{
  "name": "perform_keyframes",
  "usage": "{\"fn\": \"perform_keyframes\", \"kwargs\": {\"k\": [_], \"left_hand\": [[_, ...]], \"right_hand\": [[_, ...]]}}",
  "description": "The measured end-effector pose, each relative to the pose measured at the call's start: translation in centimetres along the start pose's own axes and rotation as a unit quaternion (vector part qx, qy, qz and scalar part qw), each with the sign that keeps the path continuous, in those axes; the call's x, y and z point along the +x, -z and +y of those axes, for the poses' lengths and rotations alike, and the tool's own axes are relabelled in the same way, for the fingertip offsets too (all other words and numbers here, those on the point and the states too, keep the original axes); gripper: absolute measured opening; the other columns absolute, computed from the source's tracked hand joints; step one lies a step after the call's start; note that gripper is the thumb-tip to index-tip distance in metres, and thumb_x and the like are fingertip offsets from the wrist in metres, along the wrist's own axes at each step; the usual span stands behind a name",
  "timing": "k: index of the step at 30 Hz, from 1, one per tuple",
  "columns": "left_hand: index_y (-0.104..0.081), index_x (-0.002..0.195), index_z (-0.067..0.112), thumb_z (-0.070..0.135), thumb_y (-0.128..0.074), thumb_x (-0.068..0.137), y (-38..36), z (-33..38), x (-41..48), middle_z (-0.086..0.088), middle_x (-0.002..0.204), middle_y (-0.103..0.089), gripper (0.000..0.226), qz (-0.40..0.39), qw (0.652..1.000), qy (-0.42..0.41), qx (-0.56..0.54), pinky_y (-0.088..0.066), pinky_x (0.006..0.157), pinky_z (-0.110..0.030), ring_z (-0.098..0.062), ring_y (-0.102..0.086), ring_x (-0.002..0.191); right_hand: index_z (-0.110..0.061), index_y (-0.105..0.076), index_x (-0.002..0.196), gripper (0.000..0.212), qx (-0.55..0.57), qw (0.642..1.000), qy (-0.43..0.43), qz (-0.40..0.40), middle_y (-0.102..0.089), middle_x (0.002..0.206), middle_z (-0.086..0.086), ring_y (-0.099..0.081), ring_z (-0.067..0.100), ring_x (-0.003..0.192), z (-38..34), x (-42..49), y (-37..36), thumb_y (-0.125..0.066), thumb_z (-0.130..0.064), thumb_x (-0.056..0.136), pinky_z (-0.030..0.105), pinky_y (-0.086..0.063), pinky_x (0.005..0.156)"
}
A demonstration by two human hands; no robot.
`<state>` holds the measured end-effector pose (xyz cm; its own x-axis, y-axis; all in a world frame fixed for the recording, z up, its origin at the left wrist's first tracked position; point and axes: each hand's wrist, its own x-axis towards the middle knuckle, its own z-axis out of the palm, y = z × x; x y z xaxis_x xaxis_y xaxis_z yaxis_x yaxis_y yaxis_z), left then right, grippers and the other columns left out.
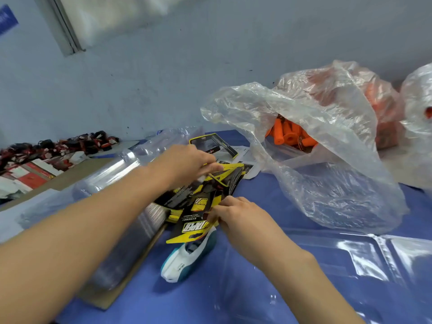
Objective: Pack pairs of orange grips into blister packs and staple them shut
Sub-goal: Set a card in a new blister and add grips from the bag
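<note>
Head view puts you early on: your left hand (pixel 187 164) holds the printed cards (pixel 198 204), your right hand (pixel 236 216) pinches 1 card's edge, the orange grips (pixel 289 136) sit in their plastic bag (pixel 339 183), the blister pack (pixel 350 260) looks empty, and the stapler (pixel 187 256) lies untouched.

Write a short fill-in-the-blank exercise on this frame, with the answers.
The left hand and right hand both hold cards printed black and ____.
The grips inside the clear bag are ____.
The stapler lies on a ____ table cover.
Answers: yellow; orange; blue.
</note>
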<state>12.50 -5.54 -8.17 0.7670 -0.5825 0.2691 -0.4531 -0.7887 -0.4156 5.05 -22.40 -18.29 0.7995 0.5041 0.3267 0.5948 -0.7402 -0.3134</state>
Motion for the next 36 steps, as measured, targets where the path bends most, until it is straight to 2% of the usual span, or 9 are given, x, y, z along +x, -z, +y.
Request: {"fn": "perform_keyframes", "kwargs": {"k": [2, 5, 7, 15, 19, 23, 28, 32, 36], "left_hand": [[-0.043, 0.078, 0.026, 0.064, -0.016, 0.094, 1.0, -0.5, 0.9, 0.007, 0.063, -0.042, 0.05, 0.022, 0.996, -0.037, 0.083, -0.031, 0.052, -0.028, -0.019, -0.047, 0.06], [-0.051, 0.084, 0.021, 0.056, -0.023, 0.101, 2.7, -1.7, 2.7, -0.001, 0.064, -0.051, 0.048, 0.015, 0.983, -0.056, 0.174, -0.021, 0.047, -0.025, -0.027, -0.064, 0.069], [-0.055, 0.087, 0.019, 0.055, -0.024, 0.102, 3.8, -2.6, 3.8, -0.004, 0.073, -0.058, 0.051, 0.016, 0.975, -0.053, 0.217, -0.024, 0.049, -0.025, -0.032, -0.068, 0.077], [-0.064, 0.096, 0.013, 0.051, -0.032, 0.103, 8.5, -7.0, 7.4, -0.018, 0.097, -0.068, 0.051, 0.047, 0.965, 0.027, 0.257, -0.041, 0.068, -0.034, -0.037, -0.067, 0.093], [-0.068, 0.102, 0.011, 0.049, -0.032, 0.104, 11.6, -8.2, 7.9, -0.021, 0.103, -0.066, 0.052, 0.077, 0.958, 0.099, 0.257, -0.036, 0.068, -0.035, -0.038, -0.065, 0.097], [-0.067, 0.101, 0.012, 0.051, -0.029, 0.104, 13.4, -7.3, 6.6, -0.021, 0.105, -0.064, 0.055, 0.12, 0.956, 0.163, 0.212, -0.035, 0.068, -0.035, -0.039, -0.062, 0.099], [-0.067, 0.088, 0.011, 0.05, -0.035, 0.103, 14.8, -4.5, 2.9, -0.02, 0.094, -0.063, 0.052, 0.192, 0.949, 0.245, 0.052, -0.034, 0.066, -0.036, -0.038, -0.054, 0.086], [-0.065, 0.079, 0.011, 0.048, -0.038, 0.102, 15.6, -2.8, 0.2, -0.018, 0.084, -0.061, 0.051, 0.233, 0.928, 0.289, -0.03, -0.033, 0.064, -0.035, -0.036, -0.05, 0.079], [-0.067, 0.081, 0.011, 0.05, -0.037, 0.102, 16.8, -1.4, -2.1, -0.014, 0.077, -0.062, 0.053, 0.267, 0.917, 0.289, -0.068, -0.034, 0.062, -0.035, -0.038, -0.052, 0.076]], "right_hand": [[-0.038, -0.062, 0.118, 0.031, 0.055, 0.998, -0.003, -0.014, -0.052, 0.124, -0.009, -0.047, 0.017, 0.116, 0.3, -0.4, 0.4, -0.045, -0.02, 0.099, 0.031, -0.044, 0.085], [-0.035, -0.064, 0.114, 0.027, 0.09, 0.996, -0.015, -0.022, -0.053, 0.123, -0.01, -0.047, 0.015, 0.115, 0.6, -1.0, 1.0, -0.047, -0.022, 0.098, 0.032, -0.046, 0.085], [-0.035, -0.065, 0.113, 0.025, 0.109, 0.994, -0.019, -0.022, -0.054, 0.119, -0.01, -0.049, 0.013, 0.111, 0.8, -1.2, 1.1, -0.049, -0.024, 0.098, 0.033, -0.048, 0.085], [-0.038, -0.065, 0.114, 0.026, 0.15, 0.988, -0.019, -0.021, -0.056, 0.115, -0.009, -0.052, 0.014, 0.107, 1.4, -1.0, 1.1, -0.049, -0.025, 0.098, 0.036, -0.048, 0.089], [-0.038, -0.064, 0.117, 0.026, 0.128, 0.992, -0.013, -0.005, -0.057, 0.118, -0.01, -0.05, 0.017, 0.109, 1.3, -0.9, 0.7, -0.047, -0.028, 0.1, 0.035, -0.045, 0.09], [-0.04, -0.062, 0.124, 0.03, 0.109, 0.993, -0.01, 0.048, -0.056, 0.127, -0.017, -0.048, 0.015, 0.114, 0.8, -0.6, 0.2, -0.044, -0.03, 0.102, 0.031, -0.042, 0.095], [-0.045, -0.058, 0.13, 0.034, 0.114, 0.989, -0.058, 0.077, -0.044, 0.145, -0.019, -0.044, 0.01, 0.129, 1.2, -1.1, -1.1, -0.046, -0.03, 0.102, 0.027, -0.043, 0.094], [-0.043, -0.056, 0.134, 0.038, 0.119, 0.988, -0.082, 0.06, -0.028, 0.159, -0.008, -0.045, 0.019, 0.132, 0.3, 0.6, -1.0, -0.044, -0.025, 0.103, 0.031, -0.042, 0.099], [-0.042, -0.024, 0.152, 0.08, 0.038, 0.993, -0.112, 0.007, 0.001, 0.165, 0.005, -0.055, 0.032, 0.116, -1.1, 2.4, 0.4, -0.044, 0.004, 0.089, 0.033, -0.043, 0.079]]}}
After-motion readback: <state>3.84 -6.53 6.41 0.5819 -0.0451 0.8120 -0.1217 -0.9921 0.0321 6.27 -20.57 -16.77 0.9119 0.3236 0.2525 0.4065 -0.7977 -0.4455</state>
